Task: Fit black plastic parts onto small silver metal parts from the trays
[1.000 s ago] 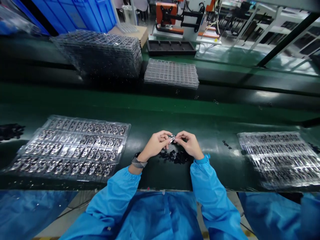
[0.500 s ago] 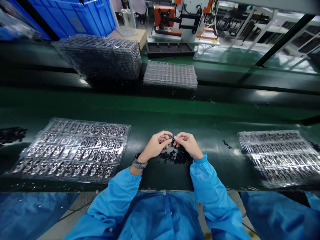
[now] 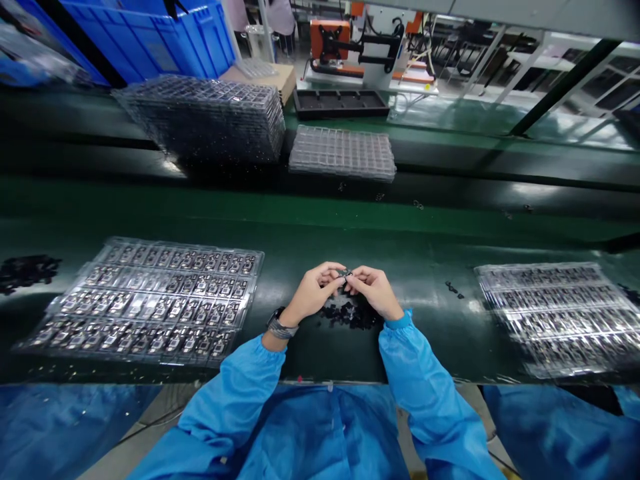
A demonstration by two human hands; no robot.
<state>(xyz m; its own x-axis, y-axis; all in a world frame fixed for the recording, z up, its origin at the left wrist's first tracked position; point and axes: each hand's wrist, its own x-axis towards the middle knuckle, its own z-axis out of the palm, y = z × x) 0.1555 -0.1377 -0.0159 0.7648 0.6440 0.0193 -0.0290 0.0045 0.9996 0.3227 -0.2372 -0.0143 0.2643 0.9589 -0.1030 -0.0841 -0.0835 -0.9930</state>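
Observation:
My left hand (image 3: pixel 319 288) and my right hand (image 3: pixel 373 289) meet over the green bench, thumbs and fingers pinched together. Between their fingertips is a small dark part with light metallic spots (image 3: pixel 345 273), mostly covered by the fingers. A loose pile of small black pieces (image 3: pixel 353 313) lies just below the hands. To the left sits a clear plastic tray (image 3: pixel 150 271) whose pockets hold rows of small electronic modules; a few pockets in its middle rows look bare. A few black pieces (image 3: pixel 454 289) lie to the right of my right hand.
Another filled clear tray (image 3: pixel 560 313) lies at right, and a black pile (image 3: pixel 30 272) at far left. Behind stand a tall stack of clear trays (image 3: pixel 210 120), a lower stack (image 3: pixel 343 153), a black tray (image 3: pixel 341 104) and a blue crate (image 3: pixel 165 43). People in blue sit on both sides.
Both hands stay together at nearly the same spot, with the fingers shifted slightly around the small part. The whole view has moved a little.

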